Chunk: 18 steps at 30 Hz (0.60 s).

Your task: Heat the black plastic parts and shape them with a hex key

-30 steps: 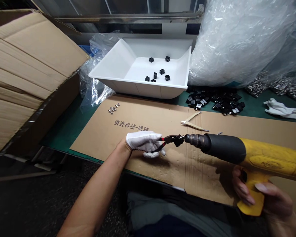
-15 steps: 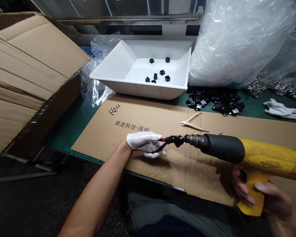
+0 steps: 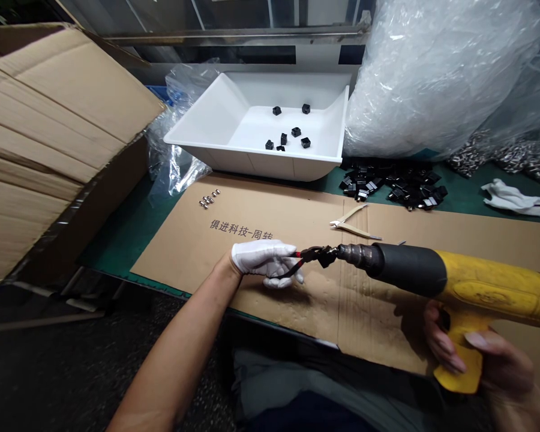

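My left hand (image 3: 266, 261), in a white glove, is closed round the handles of dark pliers with red parts (image 3: 299, 261). The pliers' jaws hold a small black piece (image 3: 326, 258) above the cardboard sheet. My bare right hand (image 3: 495, 357) grips the handle of a yellow heat gun (image 3: 490, 291). The gun's metal nozzle (image 3: 360, 257) points left, its tip right at the black piece; whether they touch I cannot tell. Beyond the nozzle, pliers with cream handles (image 3: 353, 225) lie spread on the cardboard.
A white tray (image 3: 252, 157) holds several black pieces. Right of it lies a heap of black parts (image 3: 414, 185), with a white glove (image 3: 517, 199) and plastic bags (image 3: 436, 78) nearby. Small metal pieces (image 3: 209, 199) rest on the cardboard (image 3: 175, 246). A carton (image 3: 58, 114) stands left.
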Available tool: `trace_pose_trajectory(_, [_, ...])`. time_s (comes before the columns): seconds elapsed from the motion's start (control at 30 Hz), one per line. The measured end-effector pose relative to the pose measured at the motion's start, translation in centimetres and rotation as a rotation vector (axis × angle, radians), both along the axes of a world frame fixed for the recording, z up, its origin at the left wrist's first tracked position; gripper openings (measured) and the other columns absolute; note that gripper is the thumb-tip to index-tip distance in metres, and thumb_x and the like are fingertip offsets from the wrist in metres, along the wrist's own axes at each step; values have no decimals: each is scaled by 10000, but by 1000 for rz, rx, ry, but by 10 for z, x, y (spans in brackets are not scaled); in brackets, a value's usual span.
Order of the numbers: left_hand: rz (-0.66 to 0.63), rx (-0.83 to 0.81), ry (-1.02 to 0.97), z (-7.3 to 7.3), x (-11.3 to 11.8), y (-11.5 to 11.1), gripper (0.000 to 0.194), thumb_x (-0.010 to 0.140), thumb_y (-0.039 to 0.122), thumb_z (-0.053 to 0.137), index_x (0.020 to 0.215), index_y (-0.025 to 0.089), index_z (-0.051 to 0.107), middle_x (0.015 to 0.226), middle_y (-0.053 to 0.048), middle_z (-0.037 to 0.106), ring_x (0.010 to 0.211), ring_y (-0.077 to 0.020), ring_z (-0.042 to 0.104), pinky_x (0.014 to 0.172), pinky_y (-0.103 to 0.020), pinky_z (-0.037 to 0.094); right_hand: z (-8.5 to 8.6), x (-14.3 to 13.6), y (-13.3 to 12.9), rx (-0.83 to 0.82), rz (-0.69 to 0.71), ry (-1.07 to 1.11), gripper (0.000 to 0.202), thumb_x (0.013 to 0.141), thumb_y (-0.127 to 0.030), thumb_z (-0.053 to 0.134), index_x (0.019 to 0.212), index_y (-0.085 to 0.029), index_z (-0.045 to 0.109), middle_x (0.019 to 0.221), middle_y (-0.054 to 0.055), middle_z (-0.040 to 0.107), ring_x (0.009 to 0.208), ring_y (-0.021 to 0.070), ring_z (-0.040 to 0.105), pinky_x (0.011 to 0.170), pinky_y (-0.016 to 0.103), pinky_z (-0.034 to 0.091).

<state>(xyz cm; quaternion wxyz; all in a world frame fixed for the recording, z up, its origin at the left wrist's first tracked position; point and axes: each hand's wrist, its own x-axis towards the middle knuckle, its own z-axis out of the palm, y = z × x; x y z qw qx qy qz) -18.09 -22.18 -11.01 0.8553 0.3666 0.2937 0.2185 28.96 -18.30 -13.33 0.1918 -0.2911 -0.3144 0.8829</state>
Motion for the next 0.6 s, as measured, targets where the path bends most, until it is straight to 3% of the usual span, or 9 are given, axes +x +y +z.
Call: trace_pose_trajectory(0.6, [26,3,51,6,-4,0,600,983,578,500,1051,21,713,637,-97,656,454,-128,480,447,-270,432,8,-12,-3,-41,-59,12,392,810,-429,697,1147,-227,699,774,69,640,524,147,563,496,259,449])
